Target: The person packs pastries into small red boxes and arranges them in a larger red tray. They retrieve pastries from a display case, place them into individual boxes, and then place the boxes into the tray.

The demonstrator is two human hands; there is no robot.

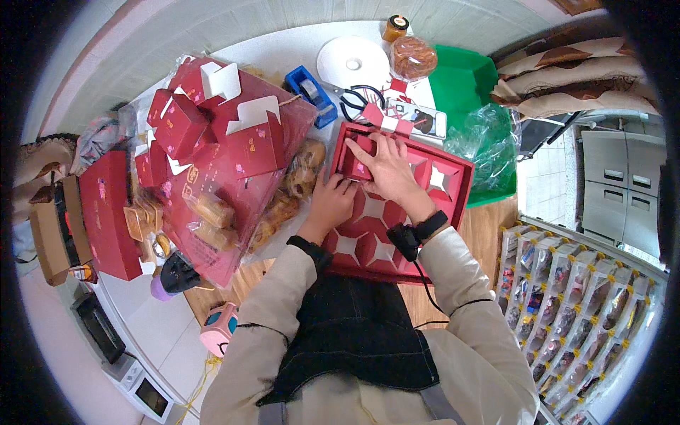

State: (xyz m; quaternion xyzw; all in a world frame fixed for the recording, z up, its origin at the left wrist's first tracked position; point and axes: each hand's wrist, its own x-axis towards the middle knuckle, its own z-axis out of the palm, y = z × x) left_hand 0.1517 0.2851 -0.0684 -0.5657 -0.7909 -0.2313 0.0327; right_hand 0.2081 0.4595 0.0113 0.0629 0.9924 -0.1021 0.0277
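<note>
A large red cardboard gift box with a divided insert lies in front of me. In its far left compartment sits a small red carton. My right hand rests over that carton, fingers spread on its top and far edge. My left hand is at the box's left rim, fingertips near the carton's near side; whether it grips anything is unclear. Several other compartments show pale star-shaped openings. To the left, small red cartons, some with raised white flaps, lie on red plastic-wrapped sheets.
Wrapped pastries lie left of the box. Beyond it are a blue tape dispenser, pliers, a white round stand, a jar and a phone. A green plastic bin with clear wrap stands at right.
</note>
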